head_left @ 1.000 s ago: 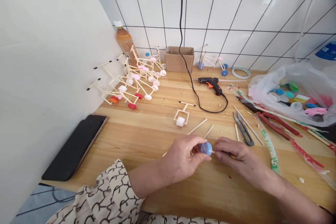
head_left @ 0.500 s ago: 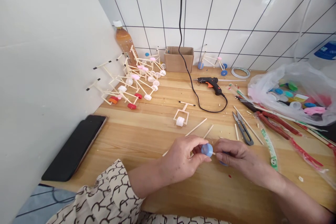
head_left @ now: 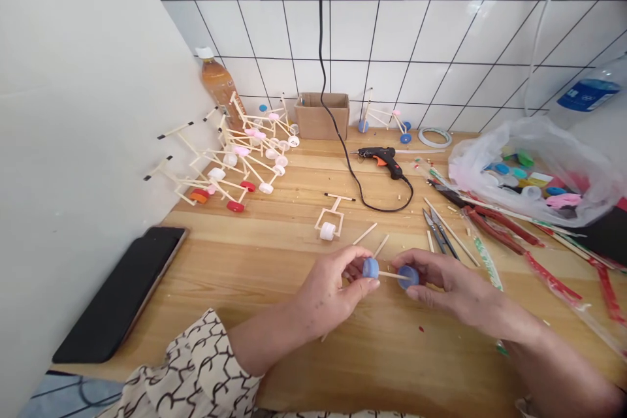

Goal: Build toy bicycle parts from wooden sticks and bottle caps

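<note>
My left hand (head_left: 337, 290) pinches a blue bottle cap (head_left: 371, 268) between thumb and fingers. A thin wooden stick (head_left: 390, 275) runs from that cap to a second blue bottle cap (head_left: 408, 277), which my right hand (head_left: 441, 277) grips by its rim. The open side of the right cap faces left, and the stick reaches into it. Beyond my hands stands a small stick frame (head_left: 334, 212) with a white cap wheel (head_left: 327, 230). Small shears (head_left: 441, 233) lie past my right hand, their handles partly hidden.
Several stick models with cap wheels (head_left: 236, 206) crowd the left back by a drink bottle (head_left: 220, 85). A glue gun (head_left: 385, 158) with a black cord, a cardboard box (head_left: 323, 116) and a tape roll (head_left: 435, 138) are behind. A plastic bag of caps (head_left: 470, 173) stands right; a phone (head_left: 120, 294) lies left.
My hands have drawn a little apart, and the right one has turned. More of the stick and the right blue cap now show between them. The whole view has shifted slightly.
</note>
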{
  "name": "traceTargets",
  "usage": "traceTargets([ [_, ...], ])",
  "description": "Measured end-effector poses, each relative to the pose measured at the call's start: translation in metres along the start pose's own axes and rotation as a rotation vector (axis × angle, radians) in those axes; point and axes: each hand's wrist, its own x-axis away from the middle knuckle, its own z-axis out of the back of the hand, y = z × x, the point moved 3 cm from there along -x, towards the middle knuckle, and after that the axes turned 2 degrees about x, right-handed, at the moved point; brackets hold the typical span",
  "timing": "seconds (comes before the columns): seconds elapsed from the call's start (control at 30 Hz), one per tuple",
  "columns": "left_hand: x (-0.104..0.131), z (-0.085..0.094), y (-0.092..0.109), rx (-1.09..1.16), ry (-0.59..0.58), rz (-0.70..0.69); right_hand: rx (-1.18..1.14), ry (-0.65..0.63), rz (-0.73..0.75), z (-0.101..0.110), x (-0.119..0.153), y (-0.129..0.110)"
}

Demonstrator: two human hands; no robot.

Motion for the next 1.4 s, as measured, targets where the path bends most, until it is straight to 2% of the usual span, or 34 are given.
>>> traceTargets([
  [0.27, 0.000, -0.003, -0.002, 0.019, -0.029, 0.041, 0.295, 0.127, -0.009, -0.002, 0.000, -0.008],
  [0.53, 0.002, -0.007, -0.006, -0.017, -0.044, 0.021, 0.395, 0.128, 0.070, -0.005, 0.005, 0.001],
  [0.7, 0.003, -0.008, -0.007, -0.024, -0.048, 0.034, 0.423, 0.114, 0.115, -0.007, 0.005, -0.003],
  [1.03, 0.002, -0.010, -0.010, -0.063, -0.058, 0.038, 0.478, 0.082, 0.111, -0.011, 0.011, -0.001],
  [1.27, 0.003, -0.012, -0.011, -0.280, -0.134, -0.050, 0.576, 0.049, 0.059, 0.001, 0.015, 0.000],
  [1.4, 0.004, -0.010, -0.011, -0.351, -0.094, -0.105, 0.628, 0.046, 0.049, 0.002, 0.016, 0.003],
])
